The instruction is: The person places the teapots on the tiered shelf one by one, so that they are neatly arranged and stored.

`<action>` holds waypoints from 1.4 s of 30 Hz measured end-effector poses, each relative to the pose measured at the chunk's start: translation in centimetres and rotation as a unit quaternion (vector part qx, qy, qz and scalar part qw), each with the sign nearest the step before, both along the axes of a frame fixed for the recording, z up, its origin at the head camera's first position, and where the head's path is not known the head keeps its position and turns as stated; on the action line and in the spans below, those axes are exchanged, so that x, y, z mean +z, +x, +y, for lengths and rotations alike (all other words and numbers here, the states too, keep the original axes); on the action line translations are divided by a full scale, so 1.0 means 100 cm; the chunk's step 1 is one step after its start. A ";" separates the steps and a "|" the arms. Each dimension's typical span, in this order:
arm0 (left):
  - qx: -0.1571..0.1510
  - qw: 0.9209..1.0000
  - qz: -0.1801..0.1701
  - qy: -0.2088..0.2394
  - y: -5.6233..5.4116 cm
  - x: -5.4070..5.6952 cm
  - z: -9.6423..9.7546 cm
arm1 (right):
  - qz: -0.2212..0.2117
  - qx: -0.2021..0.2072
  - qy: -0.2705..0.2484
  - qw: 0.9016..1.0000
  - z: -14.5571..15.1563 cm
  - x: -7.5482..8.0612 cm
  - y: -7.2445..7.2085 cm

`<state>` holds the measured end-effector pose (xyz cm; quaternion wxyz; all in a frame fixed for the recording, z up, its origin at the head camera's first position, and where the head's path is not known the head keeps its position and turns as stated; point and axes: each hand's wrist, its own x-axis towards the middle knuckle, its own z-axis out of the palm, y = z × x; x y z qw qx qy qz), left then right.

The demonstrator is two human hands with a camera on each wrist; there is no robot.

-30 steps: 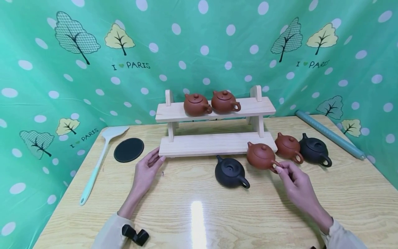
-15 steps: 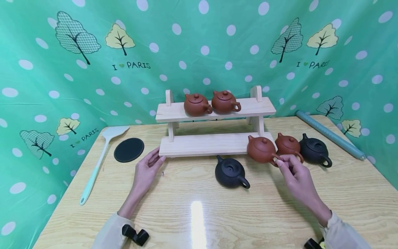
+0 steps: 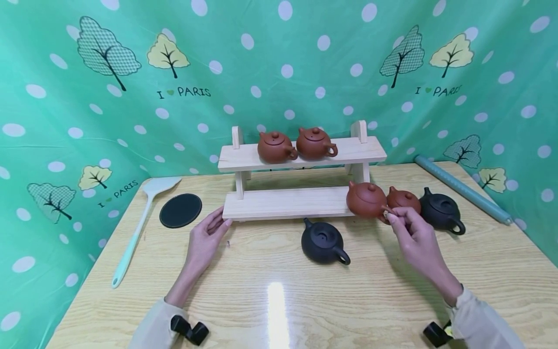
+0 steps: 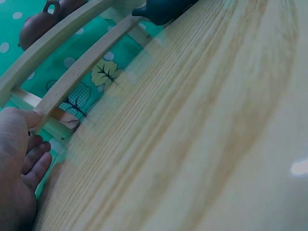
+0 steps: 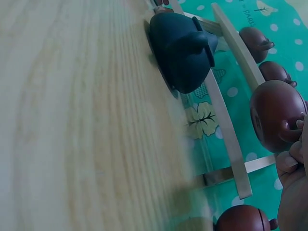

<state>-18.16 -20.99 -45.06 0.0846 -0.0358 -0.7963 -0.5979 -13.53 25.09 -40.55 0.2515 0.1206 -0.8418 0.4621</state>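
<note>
My right hand (image 3: 419,245) pinches the handle of a reddish-brown teapot (image 3: 366,198). In the right wrist view this teapot (image 5: 274,113) hangs off the table with its underside showing, near the right end of the lower shelf board. At the left, my left hand (image 3: 204,242) grips the end of the lower board of a two-tier wooden shelf (image 3: 287,202); in the left wrist view the thumb lies against the board end and the fingers curl below. Two brown teapots, one left (image 3: 275,148) and one right (image 3: 315,144), sit on the upper board.
A black teapot (image 3: 323,242) stands in front of the shelf. Right of the shelf are another brown teapot (image 3: 403,198), partly hidden, and a black teapot (image 3: 440,209). A teal rolling pin (image 3: 464,189) lies at the right; a pale spatula (image 3: 139,228) and black disc (image 3: 180,210) lie left.
My right hand has raised the brown teapot and moved it slightly towards the shelf, so it now overlaps the lower board's right end. The left hand has stayed in place.
</note>
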 end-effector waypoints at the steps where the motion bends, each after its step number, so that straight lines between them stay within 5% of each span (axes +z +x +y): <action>1: 0.000 1.000 -0.001 0.001 0.000 0.000 0.000 | 0.001 0.001 0.001 1.000 0.000 0.001 -0.001; 42: -0.001 1.000 0.004 0.000 0.000 0.000 -0.001 | -0.008 -0.001 -0.007 1.000 -0.001 0.026 -0.032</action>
